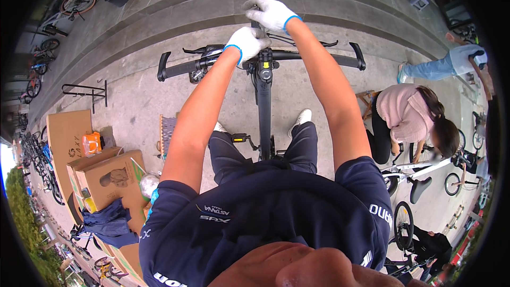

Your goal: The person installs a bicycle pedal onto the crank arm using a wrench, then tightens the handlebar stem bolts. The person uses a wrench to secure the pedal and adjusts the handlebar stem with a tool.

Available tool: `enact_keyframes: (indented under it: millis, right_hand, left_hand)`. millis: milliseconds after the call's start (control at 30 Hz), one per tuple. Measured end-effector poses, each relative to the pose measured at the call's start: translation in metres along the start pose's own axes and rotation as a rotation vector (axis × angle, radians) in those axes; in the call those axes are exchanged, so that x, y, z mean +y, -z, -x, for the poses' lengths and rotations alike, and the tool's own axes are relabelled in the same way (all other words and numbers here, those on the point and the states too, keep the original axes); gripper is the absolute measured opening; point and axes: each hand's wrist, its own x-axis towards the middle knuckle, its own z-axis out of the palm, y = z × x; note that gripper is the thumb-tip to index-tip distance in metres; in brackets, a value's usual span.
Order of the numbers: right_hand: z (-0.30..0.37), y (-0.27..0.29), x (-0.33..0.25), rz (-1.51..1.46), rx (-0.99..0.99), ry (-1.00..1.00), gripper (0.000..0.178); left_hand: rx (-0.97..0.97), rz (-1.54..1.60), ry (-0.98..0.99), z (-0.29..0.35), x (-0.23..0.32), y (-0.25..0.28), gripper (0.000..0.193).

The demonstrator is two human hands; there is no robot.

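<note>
A black bicycle stands upright between my legs, its frame tube (264, 109) running toward me and its handlebar (183, 67) lying crosswise with bar ends turned up. Both hands wear white gloves with blue cuffs. Just ahead of the stem (265, 73), my left hand (248, 40) is closed, its fingertips turned inward and what they grip hidden. Farther forward, my right hand (270, 14) curls its fingers around a narrow dark part (255, 24) at the bicycle's front, too covered to name. Brake levers (329, 43) show on both sides, untouched.
Stone steps (212, 1) rise ahead. Cardboard boxes (109, 175) and a dark jacket (112, 222) sit at left, near a black metal stand (87, 91). At right a person (406, 117) crouches by a white bicycle (425, 167); another person (446, 65) is beyond.
</note>
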Motion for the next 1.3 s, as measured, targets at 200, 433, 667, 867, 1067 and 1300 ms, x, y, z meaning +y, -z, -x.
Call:
enact_keyframes:
  millis: [200,433,667,867,1067,1300]
  right_hand:
    - [-0.006,0.026,0.032,-0.483,-0.137,-0.094,0.045]
    - [-0.027,-0.017,-0.007,0.451,0.219,-0.312,0.043]
    - [-0.005,0.002,-0.001,0.22,0.184,0.131,0.036]
    - [-0.001,-0.007,0.006,0.007,0.135,0.149,0.037]
    - [-0.003,-0.005,0.019,-0.123,0.089,0.132,0.036]
    - [-0.004,0.005,0.016,-0.293,-0.026,-0.009,0.037]
  left_hand:
    - [0.023,-0.054,-0.027,-0.006,-0.008,-0.004,0.039]
    - [0.012,0.006,0.009,0.001,0.0,-0.001,0.039]
    - [0.115,-0.021,0.059,0.014,0.011,0.01,0.043]
    - [0.107,-0.208,0.011,0.019,0.007,0.016,0.043]
    - [0.083,-0.222,-0.014,0.018,0.004,0.016,0.043]
    - [0.013,-0.193,-0.008,0.017,0.002,0.02,0.043]
